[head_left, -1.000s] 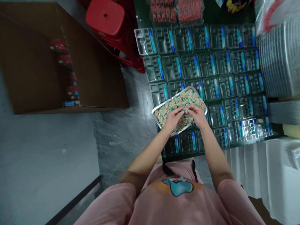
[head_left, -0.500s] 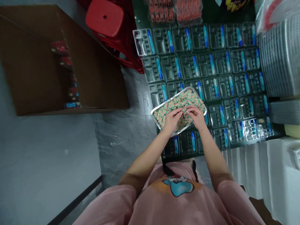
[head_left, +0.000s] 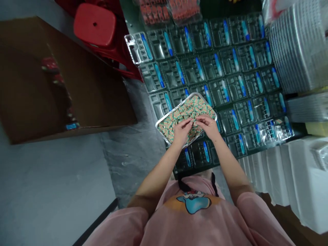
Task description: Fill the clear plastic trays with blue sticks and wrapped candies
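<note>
A metal tray full of small striped pieces, pink-orange and green, rests at a slant over the clear plastic packs. Over the heap, my left hand has thumb and fingertips pinched together. Close beside it, my right hand is pinched as well, the two sets of fingertips nearly meeting. Whatever lies between the fingertips is too small to make out; it may be one of the striped pieces. Around the tray, rows of clear plastic blister trays each hold a blue pen.
Stacks of clear plastic trays rise at the right. Packs of orange-red pieces lie at the table's far side. On the left are a red stool and an open cardboard box. White foam-like sheets stand at lower right.
The view has turned and shifted slightly, so the table appears more tilted and further left. Both hands stay pinched close together over the tray.
</note>
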Motion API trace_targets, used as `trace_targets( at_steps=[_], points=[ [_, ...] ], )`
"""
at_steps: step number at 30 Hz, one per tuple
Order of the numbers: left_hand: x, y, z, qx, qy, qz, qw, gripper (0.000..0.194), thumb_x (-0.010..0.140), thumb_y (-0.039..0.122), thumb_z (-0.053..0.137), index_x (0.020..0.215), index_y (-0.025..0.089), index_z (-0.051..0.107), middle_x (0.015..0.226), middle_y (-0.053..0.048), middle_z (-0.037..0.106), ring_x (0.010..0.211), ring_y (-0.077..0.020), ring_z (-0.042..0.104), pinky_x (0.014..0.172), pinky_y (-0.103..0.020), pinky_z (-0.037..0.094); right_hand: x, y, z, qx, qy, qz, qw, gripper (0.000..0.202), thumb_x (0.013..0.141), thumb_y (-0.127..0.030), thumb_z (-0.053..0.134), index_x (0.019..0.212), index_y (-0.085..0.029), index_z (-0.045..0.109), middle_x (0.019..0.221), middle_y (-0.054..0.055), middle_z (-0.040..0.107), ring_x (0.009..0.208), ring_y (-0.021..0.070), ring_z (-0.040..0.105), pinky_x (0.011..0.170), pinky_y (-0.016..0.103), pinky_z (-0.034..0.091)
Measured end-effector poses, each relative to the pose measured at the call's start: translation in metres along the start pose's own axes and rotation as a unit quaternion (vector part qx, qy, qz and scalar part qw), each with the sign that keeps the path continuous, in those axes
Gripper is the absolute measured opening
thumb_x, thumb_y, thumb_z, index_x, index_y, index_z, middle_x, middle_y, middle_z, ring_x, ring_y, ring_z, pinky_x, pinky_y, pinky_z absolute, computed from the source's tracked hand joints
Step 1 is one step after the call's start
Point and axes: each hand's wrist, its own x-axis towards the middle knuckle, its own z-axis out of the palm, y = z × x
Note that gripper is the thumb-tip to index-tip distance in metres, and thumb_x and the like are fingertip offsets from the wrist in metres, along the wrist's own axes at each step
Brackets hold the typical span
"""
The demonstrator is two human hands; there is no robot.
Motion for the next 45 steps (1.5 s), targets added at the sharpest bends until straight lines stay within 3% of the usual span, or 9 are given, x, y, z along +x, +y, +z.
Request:
trace_targets(
  at_steps=[8, 15, 18, 21, 26, 29, 32, 37, 45],
  points=[
    [-0.003, -0.009, 0.019, 0.002, 0.009, -0.018, 1.000, 0.038, 0.066, 0.043, 0.080, 0.094, 0.018, 0.076, 0.095, -0.006, 0.075, 0.091, -0.0203, 0.068, 0.091, -0.038, 0.053, -0.009, -0.001, -0.010, -0.033, 0.033, -0.003, 0.999, 0.021, 0.084, -0.038, 0.064, 0.101, -0.030, 0.073, 0.101, 0.000, 0.069, 0.097, 0.0169, 0.062, 0.090, 0.031, 0.049],
    [-0.019, -0.013, 0.072, -0.023, -0.076, -0.070, 0.994, 0.035, 0.062, 0.039, 0.083, 0.090, 0.021, 0.073, 0.084, 0.000, 0.070, 0.074, -0.0115, 0.064, 0.077, -0.027, 0.055, -0.048, -0.009, -0.059, -0.051, 0.073, 0.002, 0.996, 0.023, 0.087, -0.040, 0.062, 0.102, -0.027, 0.072, 0.101, 0.002, 0.069, 0.093, 0.0169, 0.064, 0.084, 0.030, 0.050],
    [-0.035, -0.018, 0.101, 0.000, -0.146, -0.099, 0.984, 0.041, 0.064, 0.042, 0.082, 0.098, 0.020, 0.073, 0.092, -0.004, 0.072, 0.080, -0.0145, 0.067, 0.079, -0.029, 0.054, -0.080, -0.008, -0.099, -0.053, 0.111, 0.027, 0.992, 0.025, 0.085, -0.042, 0.063, 0.101, -0.025, 0.072, 0.099, 0.002, 0.071, 0.092, 0.0168, 0.064, 0.085, 0.031, 0.051],
    [-0.049, -0.024, 0.127, 0.009, -0.197, -0.129, 0.972, 0.047, 0.067, 0.042, 0.081, 0.108, 0.021, 0.071, 0.109, -0.008, 0.072, 0.092, -0.0182, 0.069, 0.086, -0.033, 0.053, -0.106, 0.006, -0.160, -0.042, 0.200, 0.068, 0.976, 0.029, 0.080, -0.042, 0.067, 0.101, -0.022, 0.071, 0.098, 0.003, 0.072, 0.092, 0.0172, 0.066, 0.087, 0.032, 0.051],
    [-0.057, -0.033, 0.151, 0.034, -0.191, -0.136, 0.972, 0.047, 0.069, 0.043, 0.080, 0.108, 0.020, 0.071, 0.112, -0.010, 0.071, 0.095, -0.0196, 0.068, 0.089, -0.035, 0.052, -0.117, 0.039, -0.280, -0.096, 0.360, 0.128, 0.919, 0.025, 0.074, -0.036, 0.068, 0.091, -0.017, 0.070, 0.087, 0.004, 0.072, 0.080, 0.0171, 0.066, 0.085, 0.034, 0.052],
    [-0.054, -0.039, 0.156, 0.043, -0.173, -0.126, 0.976, 0.047, 0.068, 0.044, 0.080, 0.107, 0.019, 0.071, 0.110, -0.009, 0.072, 0.093, -0.0193, 0.068, 0.088, -0.036, 0.051, -0.103, 0.053, -0.323, -0.158, 0.363, 0.153, 0.906, 0.020, 0.073, -0.031, 0.065, 0.086, -0.017, 0.070, 0.083, 0.003, 0.071, 0.075, 0.0162, 0.064, 0.081, 0.033, 0.051],
    [-0.051, -0.043, 0.158, 0.047, -0.156, -0.115, 0.980, 0.046, 0.069, 0.044, 0.080, 0.107, 0.020, 0.071, 0.109, -0.009, 0.072, 0.091, -0.0180, 0.068, 0.086, -0.033, 0.051, -0.087, 0.062, -0.337, -0.217, 0.316, 0.173, 0.908, 0.014, 0.071, -0.026, 0.065, 0.082, -0.018, 0.069, 0.078, 0.000, 0.069, 0.070, 0.0147, 0.062, 0.077, 0.032, 0.051],
    [-0.049, -0.041, 0.161, 0.058, -0.133, -0.098, 0.985, 0.048, 0.071, 0.044, 0.078, 0.111, 0.020, 0.069, 0.110, -0.009, 0.071, 0.091, -0.0184, 0.068, 0.083, -0.033, 0.051, -0.073, 0.067, -0.338, -0.295, 0.252, 0.174, 0.905, 0.008, 0.072, -0.019, 0.064, 0.080, -0.021, 0.067, 0.074, -0.002, 0.065, 0.070, 0.0142, 0.060, 0.078, 0.031, 0.049],
    [-0.050, -0.038, 0.154, 0.050, -0.120, -0.087, 0.988, 0.045, 0.073, 0.042, 0.077, 0.111, 0.020, 0.069, 0.110, -0.009, 0.071, 0.090, -0.0171, 0.067, 0.086, -0.033, 0.051, -0.072, 0.061, -0.334, -0.440, 0.239, 0.147, 0.853, 0.011, 0.082, -0.016, 0.057, 0.080, -0.020, 0.067, 0.086, 0.005, 0.062, 0.080, 0.0184, 0.056, 0.081, 0.031, 0.045]
  ],
)
